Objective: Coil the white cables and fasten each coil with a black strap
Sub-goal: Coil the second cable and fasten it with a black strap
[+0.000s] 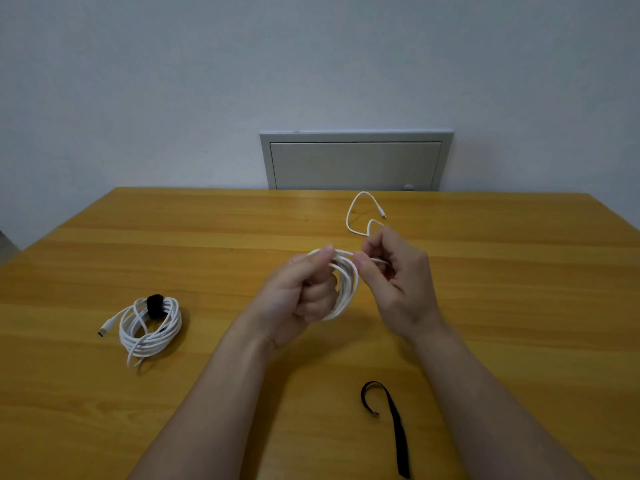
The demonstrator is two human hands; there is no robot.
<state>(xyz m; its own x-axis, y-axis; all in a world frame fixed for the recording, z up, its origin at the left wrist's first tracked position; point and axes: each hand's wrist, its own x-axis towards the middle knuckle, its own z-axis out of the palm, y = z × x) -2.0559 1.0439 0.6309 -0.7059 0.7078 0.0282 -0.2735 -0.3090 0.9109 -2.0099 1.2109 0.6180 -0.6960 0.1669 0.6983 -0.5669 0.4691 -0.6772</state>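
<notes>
Head view: the left hand (pixel 298 299) holds the white cable (pixel 346 289), wound into a ring; its fingers (pixel 320 301) are curled tight through the ring, and the thumb presses on top. The right hand (pixel 398 275) is just beside it; its fingers (pixel 369 270) pinch one strand of the same cable at the top of the ring, and the other fingers are curled in loosely. The loose end (pixel 350 216) of the cable runs on past the right fingers and lies in a loop on the bench (pixel 519 306) beyond them; a small plug (pixel 383 215) is at its tip. A loose black strap (pixel 398 431) lies on the bench on the near side of the right fingers, well apart from them; one end of it bends round like a hook. Far out to the left of the left fingers sits a done coil (pixel 149 330) of white cable; a wrapped strap (pixel 154 305), black, goes round its top, and a plug sticks out at its left. Beyond the bench, a grey panel (pixel 356 164) is set in the wall.
</notes>
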